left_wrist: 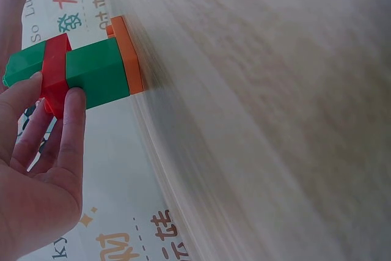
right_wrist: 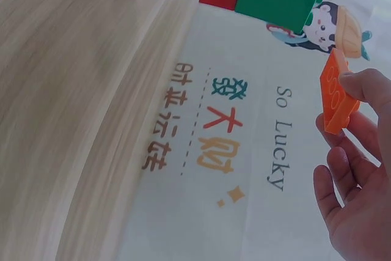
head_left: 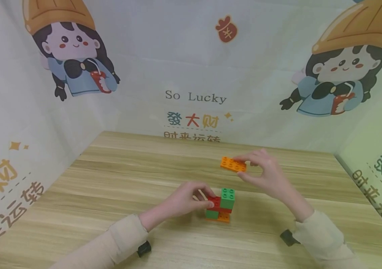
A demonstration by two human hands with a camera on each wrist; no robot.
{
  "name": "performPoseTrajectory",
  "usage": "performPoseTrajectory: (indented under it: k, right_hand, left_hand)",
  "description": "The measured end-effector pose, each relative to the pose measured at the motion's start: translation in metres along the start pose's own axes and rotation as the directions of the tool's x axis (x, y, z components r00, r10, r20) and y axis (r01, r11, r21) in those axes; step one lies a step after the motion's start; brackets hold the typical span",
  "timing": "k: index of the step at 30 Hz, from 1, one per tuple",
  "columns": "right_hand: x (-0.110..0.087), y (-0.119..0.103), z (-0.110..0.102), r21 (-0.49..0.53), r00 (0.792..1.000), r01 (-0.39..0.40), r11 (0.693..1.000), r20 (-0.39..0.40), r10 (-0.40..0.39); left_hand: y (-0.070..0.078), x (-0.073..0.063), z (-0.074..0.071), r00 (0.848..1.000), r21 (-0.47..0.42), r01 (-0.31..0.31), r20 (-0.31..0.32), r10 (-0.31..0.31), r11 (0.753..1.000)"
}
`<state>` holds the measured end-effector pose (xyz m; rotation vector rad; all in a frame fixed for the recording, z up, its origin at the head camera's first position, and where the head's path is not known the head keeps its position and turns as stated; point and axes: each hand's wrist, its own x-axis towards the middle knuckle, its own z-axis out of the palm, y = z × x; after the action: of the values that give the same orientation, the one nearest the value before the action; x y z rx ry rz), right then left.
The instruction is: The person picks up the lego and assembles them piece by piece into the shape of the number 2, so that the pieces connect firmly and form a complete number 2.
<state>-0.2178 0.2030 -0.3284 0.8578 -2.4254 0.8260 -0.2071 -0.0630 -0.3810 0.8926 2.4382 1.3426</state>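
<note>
A small stack of toy building bricks stands on the table: an orange plate brick (head_left: 224,218) at the bottom, a green brick (left_wrist: 99,73) on it, a red brick (left_wrist: 56,68) across that, and another green brick (head_left: 227,202) on top at one end. My left hand (head_left: 185,200) pinches the red brick at its left end, thumb on the near side. Above and behind the stack, my right hand (head_left: 269,173) holds a flat orange brick (head_left: 229,164) by its right end between thumb and fingers. Its studs face up; its hollow underside shows in the right wrist view.
The wood-grain table (head_left: 117,179) is walled by a printed white cloth (head_left: 137,74) at the back and both sides. Black wrist devices sit by the left cuff (head_left: 144,248) and the right cuff (head_left: 289,237).
</note>
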Motion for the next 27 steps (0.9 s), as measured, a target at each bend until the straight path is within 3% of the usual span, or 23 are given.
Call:
performPoseTrajectory:
  k: [14,27]
  right_hand:
    - [-0.003,-0.02,0.001,0.053,1.0,0.017,0.998,0.006,-0.018]
    - [-0.007,-0.026,0.007,0.084,0.998,0.064,0.994,0.011,-0.066]
  left_hand:
    - [-0.001,0.0,0.0,1.0,-0.007,-0.021,0.007,0.021,1.0]
    - [-0.001,0.0,0.0,1.0,-0.013,-0.014,0.005,0.014,1.0]
